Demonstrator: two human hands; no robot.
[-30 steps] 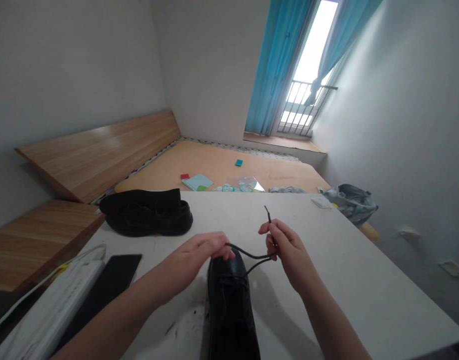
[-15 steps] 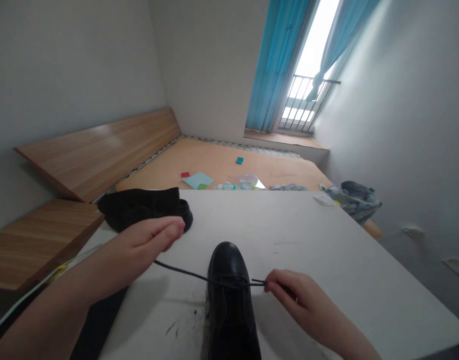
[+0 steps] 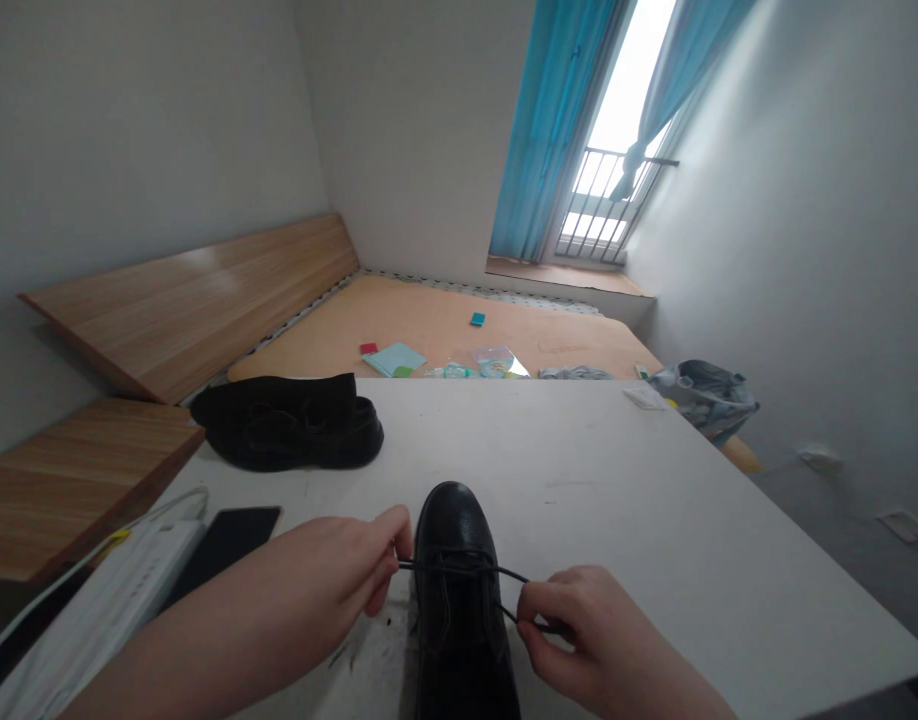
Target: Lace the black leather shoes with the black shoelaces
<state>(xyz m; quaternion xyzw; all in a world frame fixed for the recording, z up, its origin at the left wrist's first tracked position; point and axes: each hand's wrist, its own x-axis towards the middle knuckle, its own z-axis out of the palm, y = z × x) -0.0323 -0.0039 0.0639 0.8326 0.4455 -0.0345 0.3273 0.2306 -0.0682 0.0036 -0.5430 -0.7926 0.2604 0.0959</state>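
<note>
A black leather shoe (image 3: 459,520) stands on the white table in front of me, its toe pointing away. Its black shoelace (image 3: 513,574) stretches across the upper to both sides. To the left of the toe, my left hand (image 3: 354,570) is closed, pinching the lace near the shoe's edge. On the other side, my right hand (image 3: 579,630) is closed on the lace, which runs from the shoe into its fingers in two strands. Another black shoe (image 3: 294,430) lies at the table's far left, sideways to me, a dark flap rising along its top.
Behind my left arm lie a dark flat phone-like slab (image 3: 234,535) and a white power strip (image 3: 144,580) with a cable. Beyond the white table (image 3: 654,520) is a bed (image 3: 429,310) with papers and small packets. A bag-lined bin (image 3: 710,400) stands at the far right.
My left hand first swung left, drawing the lace out, then came back beside the shoe's toe. My right hand went down from above the toe to the shoe's right side.
</note>
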